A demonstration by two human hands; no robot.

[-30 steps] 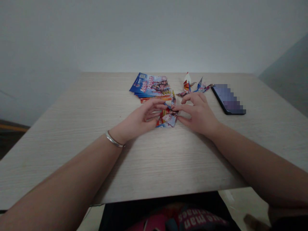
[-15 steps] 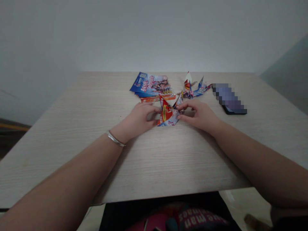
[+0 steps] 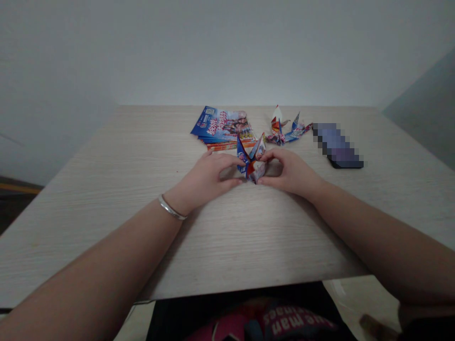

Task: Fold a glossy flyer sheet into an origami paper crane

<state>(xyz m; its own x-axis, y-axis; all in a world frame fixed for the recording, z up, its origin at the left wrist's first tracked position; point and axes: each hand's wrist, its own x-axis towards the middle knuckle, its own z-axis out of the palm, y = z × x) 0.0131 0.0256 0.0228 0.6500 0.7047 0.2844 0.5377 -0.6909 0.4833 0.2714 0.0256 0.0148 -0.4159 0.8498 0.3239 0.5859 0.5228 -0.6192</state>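
Between my two hands, just above the table, is a folded paper piece (image 3: 253,166) in blue, red and white print, with two sharp points standing up. My left hand (image 3: 209,177) pinches its left side between thumb and fingers; a silver bangle circles that wrist. On the opposite side, my right hand (image 3: 291,170) grips the paper with thumb and index finger. Fingertips cover parts of the lower folds. Behind the right hand lie folded paper cranes (image 3: 279,132) made of similar printed paper.
A fanned stack of printed leaflets (image 3: 223,125) lies behind the folded piece. To the right rests a dark phone (image 3: 341,149) with a blurred screen. The pale wooden table (image 3: 227,246) reaches back to a grey wall (image 3: 227,52).
The folded paper has been turned between my hands: a blue face now shows on its left instead of red, and its lower edge has drawn into a point.
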